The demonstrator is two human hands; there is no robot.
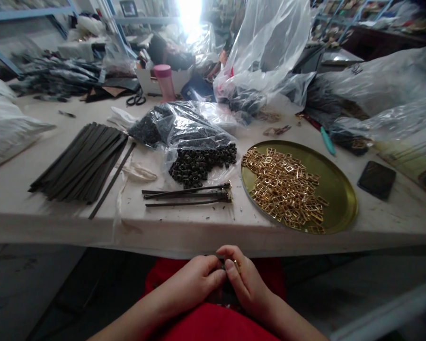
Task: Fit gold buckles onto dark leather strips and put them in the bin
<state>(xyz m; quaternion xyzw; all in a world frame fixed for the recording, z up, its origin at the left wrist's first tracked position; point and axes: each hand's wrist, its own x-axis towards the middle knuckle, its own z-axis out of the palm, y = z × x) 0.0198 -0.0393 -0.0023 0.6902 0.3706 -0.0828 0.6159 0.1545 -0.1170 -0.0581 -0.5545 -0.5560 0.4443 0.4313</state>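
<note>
My left hand (206, 275) and my right hand (246, 279) meet over my lap, just below the table's front edge. In my right hand a small gold buckle (237, 266) shows between thumb and fingers. The fingers of my left hand are pinched closed; a dark bit shows between the hands, but I cannot make out what it is. On the table, a few dark straps with gold buckles (190, 195) lie side by side. To their right, a round gold tray (342, 208) holds a heap of gold rectangular buckles (287, 189).
Left lies a stack of dark strips (81, 163), with one loose strip beside it. Small black loops (195, 163) spill from a clear plastic bag (184, 125). Farther back are scissors (136, 98), a pink-lidded bottle (165, 83) and plastic bags. A dark phone-like slab (377, 180) lies right.
</note>
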